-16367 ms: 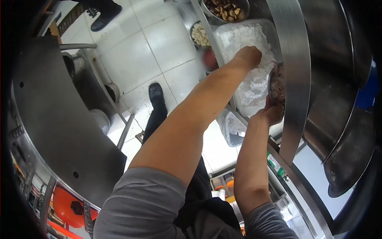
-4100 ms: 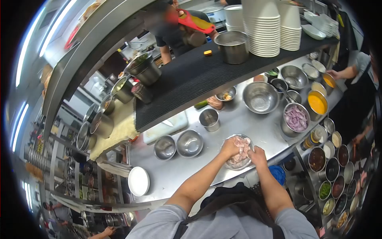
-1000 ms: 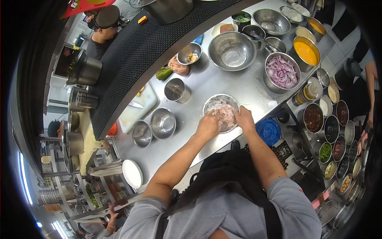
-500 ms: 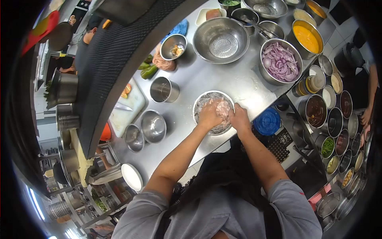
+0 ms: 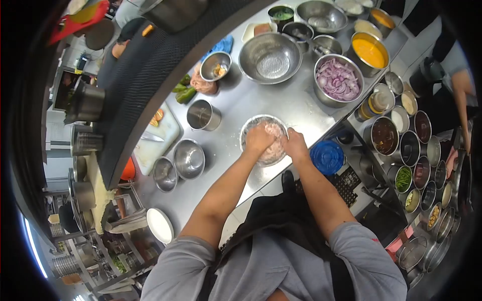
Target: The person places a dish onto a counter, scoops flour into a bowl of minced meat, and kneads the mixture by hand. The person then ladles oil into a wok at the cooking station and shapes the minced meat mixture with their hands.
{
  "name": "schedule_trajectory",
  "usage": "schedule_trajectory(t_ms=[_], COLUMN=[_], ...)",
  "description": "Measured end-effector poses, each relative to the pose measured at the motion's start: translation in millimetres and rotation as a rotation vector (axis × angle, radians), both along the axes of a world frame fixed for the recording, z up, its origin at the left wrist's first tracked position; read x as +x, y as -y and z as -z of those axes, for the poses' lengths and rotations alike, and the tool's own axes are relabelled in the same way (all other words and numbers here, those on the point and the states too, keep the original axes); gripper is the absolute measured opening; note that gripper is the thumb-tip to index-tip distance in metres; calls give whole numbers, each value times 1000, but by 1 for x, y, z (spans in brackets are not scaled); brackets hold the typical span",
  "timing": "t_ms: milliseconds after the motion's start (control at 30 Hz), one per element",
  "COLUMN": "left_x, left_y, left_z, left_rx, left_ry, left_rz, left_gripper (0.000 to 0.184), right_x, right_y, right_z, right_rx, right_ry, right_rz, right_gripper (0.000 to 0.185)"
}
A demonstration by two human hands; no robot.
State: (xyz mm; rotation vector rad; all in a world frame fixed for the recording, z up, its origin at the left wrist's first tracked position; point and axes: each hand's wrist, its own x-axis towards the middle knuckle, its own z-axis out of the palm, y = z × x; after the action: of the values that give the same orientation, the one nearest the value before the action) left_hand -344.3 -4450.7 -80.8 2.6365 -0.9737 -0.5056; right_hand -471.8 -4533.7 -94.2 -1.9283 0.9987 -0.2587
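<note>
A round metal bowl (image 5: 245, 125) sits near the table's front edge with pale pink raw meat (image 5: 273, 150) in it, and whitish smears line its inside. My left hand (image 5: 258, 139) is down in the bowl, its fingers curled into the meat and partly hidden. At the bowl's right side, my right hand (image 5: 295, 144) grips the rim, thumb toward the inside; the fingers below are hidden.
Left of the bowl stand a metal pot (image 5: 203, 115), two small bowls (image 5: 189, 159) and a cutting board (image 5: 163, 135) with a knife. Behind are a perforated basin (image 5: 270, 60) and sliced red onions (image 5: 337, 83). A blue lidded container (image 5: 326, 156) is right, below the table edge.
The view has shifted slightly. My left hand has worked in the bowl, and the meat now spreads lower toward the near side. My right hand stays at the rim.
</note>
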Motion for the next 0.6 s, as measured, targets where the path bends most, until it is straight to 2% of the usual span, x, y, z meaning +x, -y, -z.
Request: schedule_trajectory(t_ms=[67,133,200,267,300,333,400,433,500,533,600], left_x=[-7,-9,-12,-21,-33,-38,-45,-48,-51,-48,-36], left_y=[-8,-22,-32,-47,-54,-60,-71,-72,-70,-69,-70], left_z=[-10,-28,-52,-71,-82,-77,-62,-63,-64,-66,-71], left_rx=[-18,-227,-203,-334,-430,-435,-220,-217,-100,-99,-257], left_ry=[-72,-135,-219,-176,-215,-204,-129,-121,-93,-90,121], left_rz=[-68,-24,-31,202,306,303,488,487,423,425,473], left_gripper=[52,57,62,60,48,48,44,44,28,28,32], right_x=[-15,-26,-32,-31,-28,-25,-22,-23,-22,-23,-24], right_y=[3,3,2,1,1,3,3,3,4,4,1], right_z=[-3,-11,-19,-7,-6,-2,1,-11,-14,-11,-8], right_rx=[-3,-41,-33,-111,-52,8,-10,13,-22,-23,-59], right_ry=[-45,-59,-59,-38,-28,-18,5,-27,-76,-74,-49], right_rz=[-24,-33,-48,-61,-40,-18,-22,-40,-72,-70,-91], right_gripper=[29,27,26,26,26,26,26,27,30,30,31])
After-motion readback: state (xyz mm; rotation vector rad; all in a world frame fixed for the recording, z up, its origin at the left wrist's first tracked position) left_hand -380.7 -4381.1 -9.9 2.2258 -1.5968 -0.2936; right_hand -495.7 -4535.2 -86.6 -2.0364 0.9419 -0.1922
